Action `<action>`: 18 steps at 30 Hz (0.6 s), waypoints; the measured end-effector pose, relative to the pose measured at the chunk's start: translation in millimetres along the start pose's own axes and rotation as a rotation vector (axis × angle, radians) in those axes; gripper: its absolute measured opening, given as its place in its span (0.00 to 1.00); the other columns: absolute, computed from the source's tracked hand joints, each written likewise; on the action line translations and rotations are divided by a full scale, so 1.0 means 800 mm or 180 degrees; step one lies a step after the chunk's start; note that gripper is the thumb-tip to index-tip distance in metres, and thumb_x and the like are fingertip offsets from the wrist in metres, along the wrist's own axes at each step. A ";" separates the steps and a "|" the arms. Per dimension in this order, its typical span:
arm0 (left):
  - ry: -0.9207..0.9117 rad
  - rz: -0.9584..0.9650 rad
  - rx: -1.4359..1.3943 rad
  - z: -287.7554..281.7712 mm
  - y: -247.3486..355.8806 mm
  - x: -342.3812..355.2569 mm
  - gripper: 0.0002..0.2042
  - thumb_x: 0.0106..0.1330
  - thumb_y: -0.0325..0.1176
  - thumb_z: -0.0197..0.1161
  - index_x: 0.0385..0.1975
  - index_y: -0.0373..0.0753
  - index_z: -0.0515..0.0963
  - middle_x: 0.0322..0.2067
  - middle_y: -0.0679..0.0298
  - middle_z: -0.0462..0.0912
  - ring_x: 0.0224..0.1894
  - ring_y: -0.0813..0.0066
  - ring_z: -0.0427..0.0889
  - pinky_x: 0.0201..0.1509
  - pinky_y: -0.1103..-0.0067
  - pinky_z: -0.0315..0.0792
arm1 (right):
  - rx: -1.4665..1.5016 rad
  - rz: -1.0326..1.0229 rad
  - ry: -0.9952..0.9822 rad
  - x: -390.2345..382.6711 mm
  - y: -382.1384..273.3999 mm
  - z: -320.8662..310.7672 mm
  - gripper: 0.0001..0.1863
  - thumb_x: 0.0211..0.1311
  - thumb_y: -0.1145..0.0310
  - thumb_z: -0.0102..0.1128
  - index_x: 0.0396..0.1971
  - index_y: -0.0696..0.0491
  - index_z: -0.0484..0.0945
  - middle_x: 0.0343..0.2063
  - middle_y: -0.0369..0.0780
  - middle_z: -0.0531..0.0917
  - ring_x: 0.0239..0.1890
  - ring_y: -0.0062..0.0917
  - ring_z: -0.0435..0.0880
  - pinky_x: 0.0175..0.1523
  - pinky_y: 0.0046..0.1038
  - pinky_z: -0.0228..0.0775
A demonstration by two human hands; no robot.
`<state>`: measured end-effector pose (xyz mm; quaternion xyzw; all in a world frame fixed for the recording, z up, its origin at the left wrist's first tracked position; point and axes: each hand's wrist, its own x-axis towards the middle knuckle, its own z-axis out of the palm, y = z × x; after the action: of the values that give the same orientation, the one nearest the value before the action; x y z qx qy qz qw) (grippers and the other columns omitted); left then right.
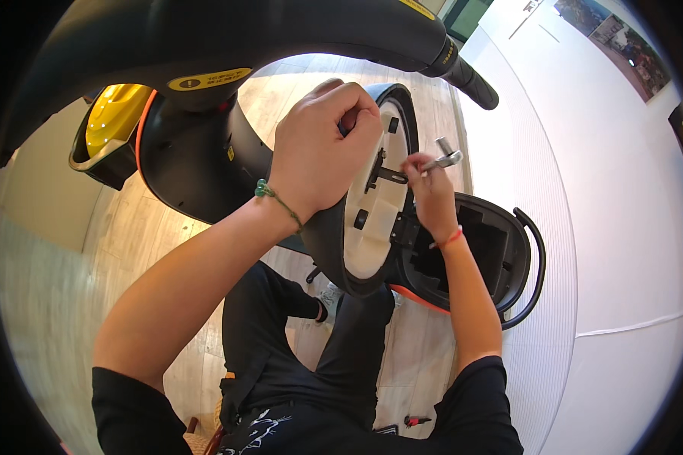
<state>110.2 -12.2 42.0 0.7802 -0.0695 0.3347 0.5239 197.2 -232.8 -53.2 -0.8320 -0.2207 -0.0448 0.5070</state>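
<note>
The black scooter seat (pixel 366 262) is tipped up, its cream underside facing right. My left hand (pixel 328 144) is closed, fingers curled over the seat's upper left edge. My right hand (pixel 431 197) is closed on a silver L-shaped socket wrench (pixel 449 159), whose bent end sticks out above the fingers. Those fingertips are beside a slotted black metal bracket (pixel 392 175) on the seat's underside; whether they touch it I cannot tell. Two black rubber pads (pixel 361 219) sit on that underside. A black hinge (pixel 404 229) joins the seat to the scooter body.
An uncovered black storage compartment (pixel 470 243) lies right of the seat, with a curved black rail (pixel 541 258) behind it. The handlebar (pixel 326 34) crosses above my hands. A front basket (pixel 102 163) holds something yellow. A white wall (pixel 622 212) stands right; a red-and-black tool (pixel 416 421) lies low.
</note>
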 end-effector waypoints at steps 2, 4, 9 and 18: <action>0.0009 0.0041 -0.0017 0.000 0.005 0.001 0.06 0.62 0.32 0.60 0.30 0.37 0.80 0.25 0.63 0.76 0.25 0.70 0.75 0.33 0.75 0.70 | 0.0508 0.0126 -0.0216 -0.030 -0.012 0.000 0.09 0.73 0.76 0.53 0.50 0.57 0.75 0.35 0.38 0.82 0.41 0.21 0.79 0.45 0.24 0.72; 0.0016 0.0071 -0.0025 0.001 0.005 0.001 0.06 0.62 0.32 0.60 0.30 0.37 0.80 0.25 0.63 0.76 0.25 0.70 0.75 0.34 0.75 0.70 | 0.1026 0.0257 -0.0435 -0.049 -0.021 0.000 0.11 0.75 0.73 0.52 0.53 0.58 0.73 0.33 0.36 0.81 0.39 0.17 0.78 0.42 0.22 0.70; -0.0046 0.0163 -0.0141 -0.001 0.003 0.001 0.05 0.66 0.25 0.57 0.30 0.34 0.78 0.26 0.71 0.72 0.27 0.87 0.66 0.32 0.84 0.62 | 0.1619 0.0556 -0.1176 -0.066 -0.051 0.007 0.16 0.75 0.64 0.51 0.56 0.57 0.71 0.33 0.35 0.81 0.38 0.16 0.78 0.38 0.19 0.66; 0.0008 0.0066 -0.0005 -0.002 0.004 0.002 0.06 0.61 0.32 0.60 0.30 0.36 0.80 0.25 0.63 0.76 0.25 0.71 0.74 0.34 0.76 0.69 | 0.1839 0.0582 -0.1422 -0.057 -0.038 0.015 0.14 0.74 0.64 0.51 0.52 0.56 0.71 0.30 0.36 0.79 0.37 0.20 0.77 0.42 0.23 0.64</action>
<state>109.0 -11.8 45.5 0.7785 -0.0772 0.3411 0.5211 142.2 -225.5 -47.3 -0.6602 -0.2542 0.2474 0.6620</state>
